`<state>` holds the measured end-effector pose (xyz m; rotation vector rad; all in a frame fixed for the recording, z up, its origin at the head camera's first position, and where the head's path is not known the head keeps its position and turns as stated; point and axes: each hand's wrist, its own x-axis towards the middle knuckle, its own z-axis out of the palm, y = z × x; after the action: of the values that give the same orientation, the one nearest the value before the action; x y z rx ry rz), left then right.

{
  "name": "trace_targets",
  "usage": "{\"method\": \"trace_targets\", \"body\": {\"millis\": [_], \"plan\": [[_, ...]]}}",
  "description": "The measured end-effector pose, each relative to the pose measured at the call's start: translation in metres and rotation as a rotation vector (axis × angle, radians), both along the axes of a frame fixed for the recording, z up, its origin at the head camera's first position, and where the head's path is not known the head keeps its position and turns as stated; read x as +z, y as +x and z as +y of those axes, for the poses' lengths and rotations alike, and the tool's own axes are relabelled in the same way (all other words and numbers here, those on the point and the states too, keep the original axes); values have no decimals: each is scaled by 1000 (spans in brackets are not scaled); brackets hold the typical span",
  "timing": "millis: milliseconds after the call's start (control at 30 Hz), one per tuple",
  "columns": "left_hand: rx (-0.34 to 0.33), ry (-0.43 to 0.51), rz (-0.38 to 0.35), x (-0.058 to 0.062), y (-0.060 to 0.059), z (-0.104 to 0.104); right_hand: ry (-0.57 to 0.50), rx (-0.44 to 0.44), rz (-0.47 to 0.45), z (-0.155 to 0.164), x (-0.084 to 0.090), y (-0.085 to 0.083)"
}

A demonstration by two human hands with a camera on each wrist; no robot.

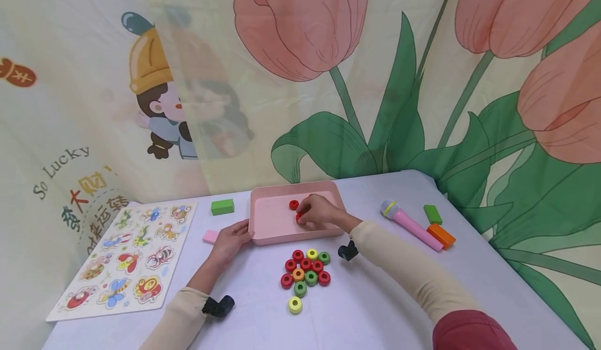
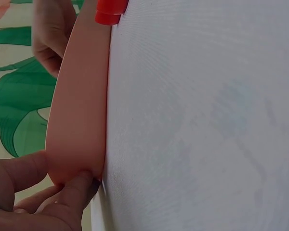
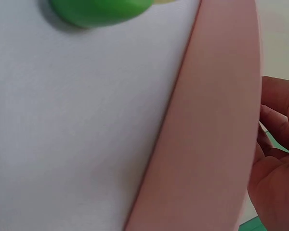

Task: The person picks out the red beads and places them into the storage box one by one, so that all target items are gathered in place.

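Note:
A pink tray (image 1: 263, 230) sits at the middle of the white table. My left hand (image 1: 243, 231) grips its near left corner; in the left wrist view thumb and fingers (image 2: 72, 190) pinch the tray's wall (image 2: 79, 106). My right hand (image 1: 304, 215) reaches into the tray and pinches a red ring (image 1: 299, 217) low over the tray floor. Another red ring (image 1: 293, 204) lies in the tray just behind it. A cluster of red, green, orange and yellow rings (image 1: 306, 272) lies on the table in front of the tray, with one yellow ring (image 1: 295, 304) nearest me.
A picture puzzle board (image 1: 127, 256) lies at the left. A green block (image 1: 222, 206) and a pink block (image 1: 211, 236) sit left of the tray. At the right lie a toy microphone (image 1: 410, 224), a green block (image 1: 432, 214) and an orange block (image 1: 441, 235). Printed curtains hang behind.

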<state>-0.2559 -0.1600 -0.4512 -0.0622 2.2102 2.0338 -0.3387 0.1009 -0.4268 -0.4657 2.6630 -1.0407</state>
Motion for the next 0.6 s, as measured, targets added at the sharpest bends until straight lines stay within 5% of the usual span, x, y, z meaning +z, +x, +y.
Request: {"method": "trace_targets", "body": {"millis": [600], "plan": [[10, -11, 30, -4, 3, 1, -8, -2, 35, 6, -5, 8]]}}
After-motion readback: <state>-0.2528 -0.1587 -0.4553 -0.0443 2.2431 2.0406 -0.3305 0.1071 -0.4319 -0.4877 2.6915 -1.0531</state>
